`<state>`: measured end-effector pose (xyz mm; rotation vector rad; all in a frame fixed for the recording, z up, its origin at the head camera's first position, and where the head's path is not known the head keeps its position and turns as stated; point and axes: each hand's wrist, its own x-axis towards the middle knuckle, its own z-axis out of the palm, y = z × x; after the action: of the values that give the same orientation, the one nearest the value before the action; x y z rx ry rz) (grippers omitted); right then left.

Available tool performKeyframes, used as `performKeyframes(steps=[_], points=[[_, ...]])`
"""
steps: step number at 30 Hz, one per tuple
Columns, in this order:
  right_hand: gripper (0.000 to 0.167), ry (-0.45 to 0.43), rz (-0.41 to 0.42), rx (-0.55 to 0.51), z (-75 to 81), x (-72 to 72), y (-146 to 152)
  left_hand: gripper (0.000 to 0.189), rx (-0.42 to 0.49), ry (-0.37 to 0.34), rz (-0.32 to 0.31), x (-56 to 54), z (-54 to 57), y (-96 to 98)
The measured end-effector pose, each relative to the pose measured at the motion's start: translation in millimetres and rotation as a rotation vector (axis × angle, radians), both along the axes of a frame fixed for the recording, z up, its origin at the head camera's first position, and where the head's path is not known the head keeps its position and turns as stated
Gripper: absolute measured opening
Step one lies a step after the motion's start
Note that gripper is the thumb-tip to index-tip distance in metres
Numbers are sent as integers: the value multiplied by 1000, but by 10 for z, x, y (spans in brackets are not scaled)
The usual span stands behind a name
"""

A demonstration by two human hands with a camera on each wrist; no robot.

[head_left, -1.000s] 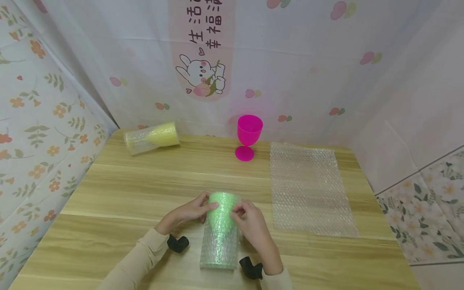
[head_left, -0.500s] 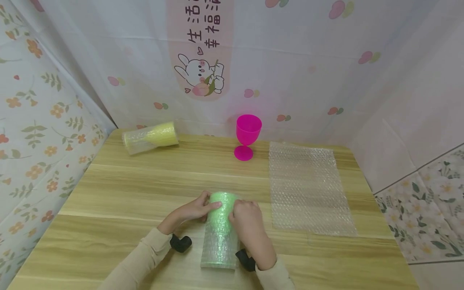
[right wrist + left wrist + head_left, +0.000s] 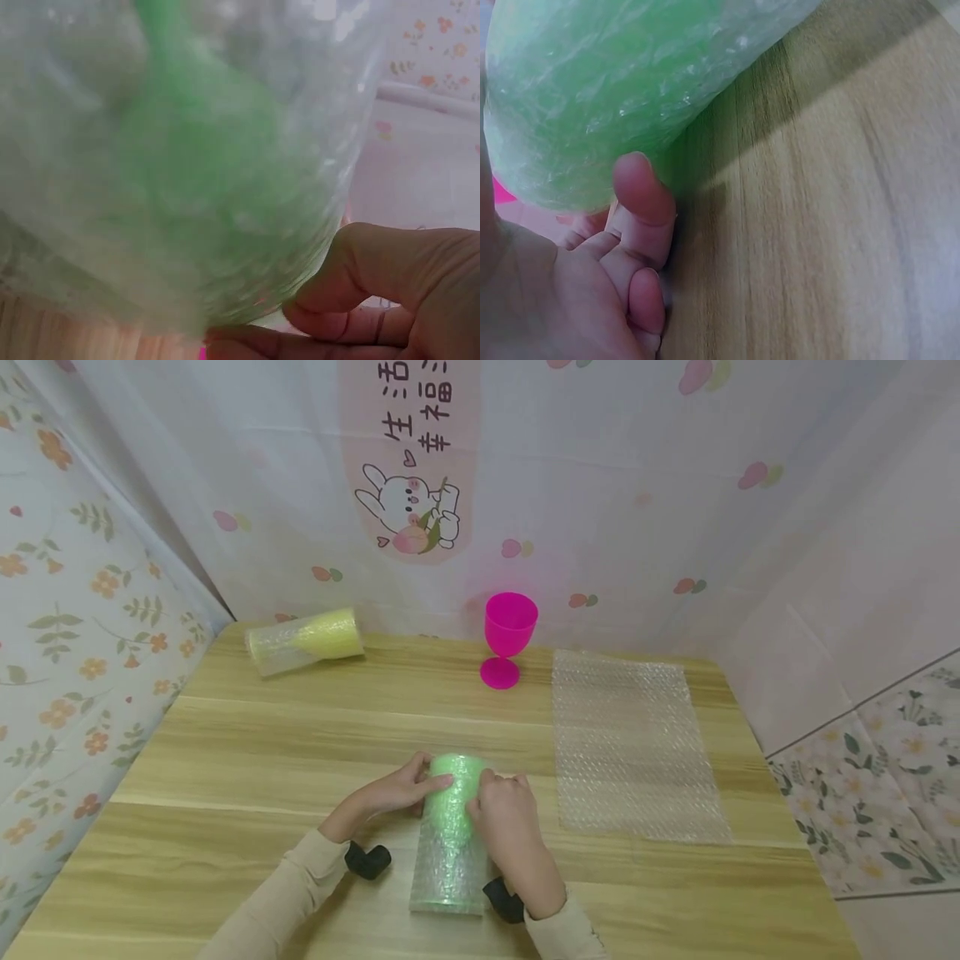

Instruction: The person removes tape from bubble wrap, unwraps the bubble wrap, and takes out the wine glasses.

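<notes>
A green goblet (image 3: 454, 802) lies rolled in clear bubble wrap (image 3: 447, 881) at the front of the table, its bowl end pointing away from me. My left hand (image 3: 397, 789) holds the roll from its left side, thumb over the top near the bowl's rim. In the left wrist view, curled fingers (image 3: 646, 225) sit low beside the green bowl. On the other side, my right hand (image 3: 510, 814) pinches the wrap near the rim, with knuckles bent. The right wrist view has thumb and fingertips (image 3: 322, 300) together at the wrap's edge; the green stem (image 3: 161, 30) shows through the plastic.
A bright pink goblet (image 3: 511, 625) stands upright at the back of the table. To its right lies a flat sheet of bubble wrap (image 3: 637, 747). A wrapped yellow goblet (image 3: 330, 635) rests on its side at the back left. Patterned curtains (image 3: 600, 485) hang behind the table.
The right hand has rolled over and its fingers have closed more tightly against the roll's right side. The left hand keeps its hold. The head view has shifted slightly.
</notes>
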<state>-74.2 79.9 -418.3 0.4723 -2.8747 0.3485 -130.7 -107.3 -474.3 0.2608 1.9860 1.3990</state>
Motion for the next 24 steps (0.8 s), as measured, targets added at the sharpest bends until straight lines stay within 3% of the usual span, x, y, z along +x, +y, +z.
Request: performKeyframes(steps=[2, 5, 10, 14, 20, 24], points=[[29, 0, 14, -44, -12, -5, 30, 63, -7, -5, -1, -6, -1, -14], [22, -65, 23, -150, -41, -18, 105, 65, -27, -5, -6, -13, 8, -28], [5, -316, -15, -441, -134, -46, 274, 65, -51, 3, -19, -22, 20, -48], [5, -457, -90, -648, -274, -73, 393, 61, -35, 8, -27, -22, -6, -67], [9, -580, -124, -909, -427, -54, 491, 59, -8, 10, -36, -20, -31, -102], [12, -625, -130, -1010, -469, -15, 534, 58, -7, 9, -40, -20, -40, -121]])
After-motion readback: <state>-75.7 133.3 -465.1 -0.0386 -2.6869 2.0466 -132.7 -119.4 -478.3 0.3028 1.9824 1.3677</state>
